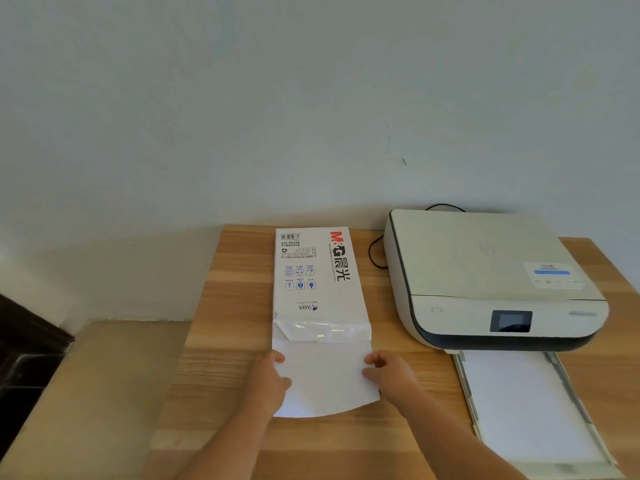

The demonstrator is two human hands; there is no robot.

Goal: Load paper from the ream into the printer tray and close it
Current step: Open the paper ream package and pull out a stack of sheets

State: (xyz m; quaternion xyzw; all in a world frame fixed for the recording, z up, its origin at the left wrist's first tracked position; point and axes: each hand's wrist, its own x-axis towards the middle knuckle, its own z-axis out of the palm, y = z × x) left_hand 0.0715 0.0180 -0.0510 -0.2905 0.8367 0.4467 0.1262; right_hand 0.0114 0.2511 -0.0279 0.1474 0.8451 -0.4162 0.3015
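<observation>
A white ream wrapper [317, 278] with red and black print lies on the wooden table, its near end torn open. A stack of white paper [325, 379] sticks out of that open end toward me. My left hand [268, 379] grips the stack's left edge and my right hand [389, 375] grips its right edge. To the right stands the cream printer [485, 278], lid shut. Its paper tray [465, 393] is pulled out toward me and white sheets [523, 407] lie in it.
The wooden table [235, 306] stands against a pale wall. A black cable [375, 252] loops between ream and printer. Left of the table is a beige floor and a dark object [27, 358] at the frame's edge.
</observation>
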